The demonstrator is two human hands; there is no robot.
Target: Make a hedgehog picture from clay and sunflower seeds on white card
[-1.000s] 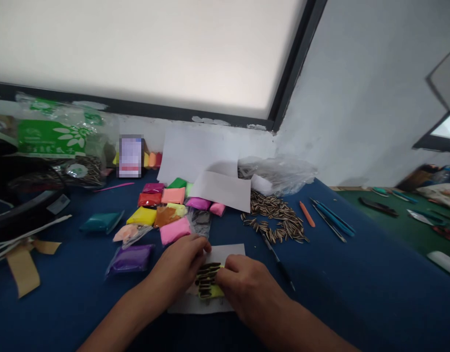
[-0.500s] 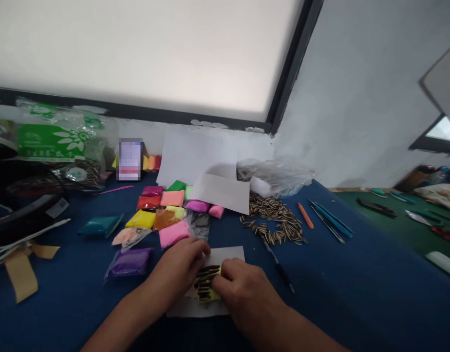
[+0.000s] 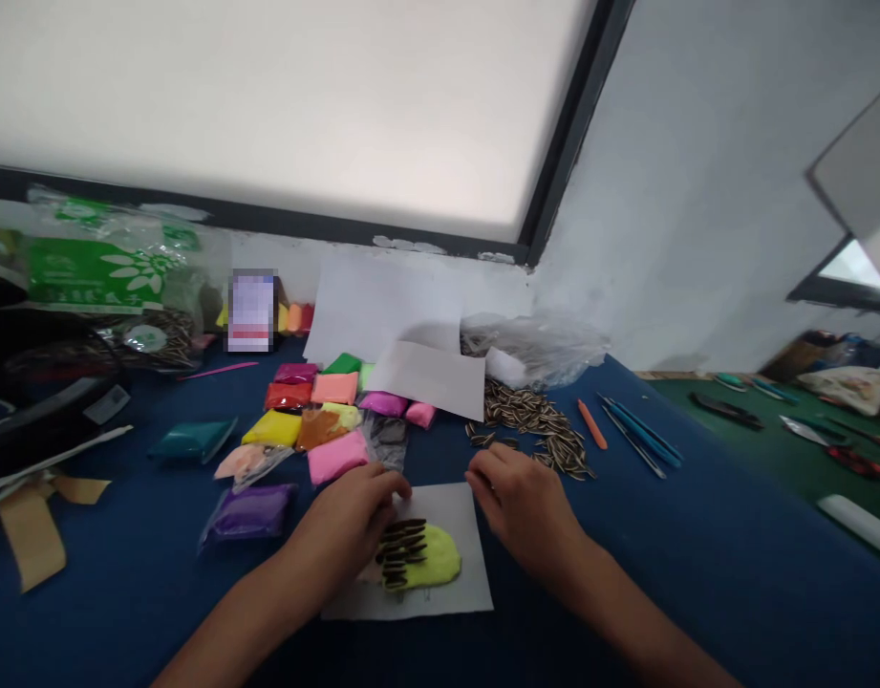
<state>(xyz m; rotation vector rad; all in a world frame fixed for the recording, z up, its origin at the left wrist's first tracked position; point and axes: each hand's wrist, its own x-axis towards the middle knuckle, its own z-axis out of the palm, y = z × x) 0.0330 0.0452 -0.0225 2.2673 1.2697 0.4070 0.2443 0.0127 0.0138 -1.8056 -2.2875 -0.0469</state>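
Head view: the left hand (image 3: 357,502) curls at the left end of yellow clay (image 3: 441,559), probably light, soft, easily dented, best held by its rim, on near paper (image 3: 475,594); rightward, the half-curled right hand (image 3: 525,492) nears seeds (image 3: 518,409). I cannot tell either grip.

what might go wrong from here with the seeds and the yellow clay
The left hand is very near the dark seeds on the yellow clay, so a slip might knock some askew. The right hand, close to the loose seed pile, could scatter it.
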